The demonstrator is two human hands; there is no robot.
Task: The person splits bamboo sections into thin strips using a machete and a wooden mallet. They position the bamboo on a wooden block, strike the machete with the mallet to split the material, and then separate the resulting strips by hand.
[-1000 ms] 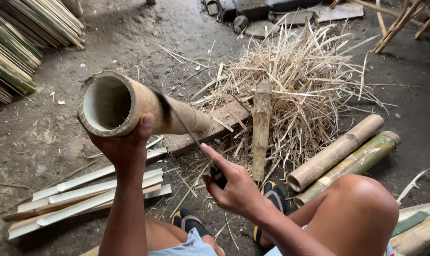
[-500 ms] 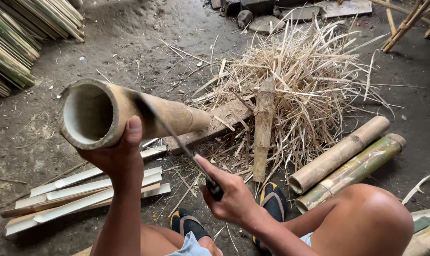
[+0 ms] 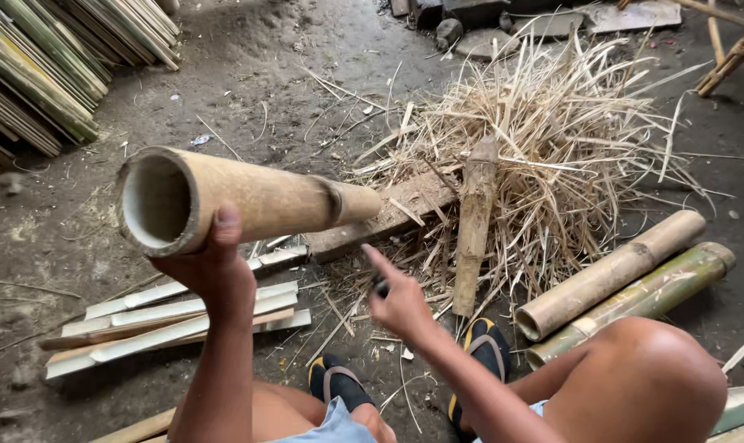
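A thick hollow bamboo tube (image 3: pixel 249 201) points its open end toward me, its far end resting on a flat wooden block (image 3: pixel 405 205). My left hand (image 3: pixel 212 267) grips the tube from below near the open rim, thumb pressed on the edge. My right hand (image 3: pixel 401 303) hovers below and right of the tube, forefinger stretched out, closed on a dark knife handle (image 3: pixel 380 287). The blade is not visible. My feet in dark sandals (image 3: pixel 339 381) rest on the ground beneath.
Split bamboo slats (image 3: pixel 175 316) lie left of my feet. A short wooden club (image 3: pixel 474 221) leans on a pile of dry shavings (image 3: pixel 569 139). Two bamboo sections (image 3: pixel 626 283) lie at right, stacked bamboo strips (image 3: pixel 52 66) at top left.
The knife blade, laid across the tube's rim before, has come off it as my right hand pulled back. The tube has shifted right and lies flatter.
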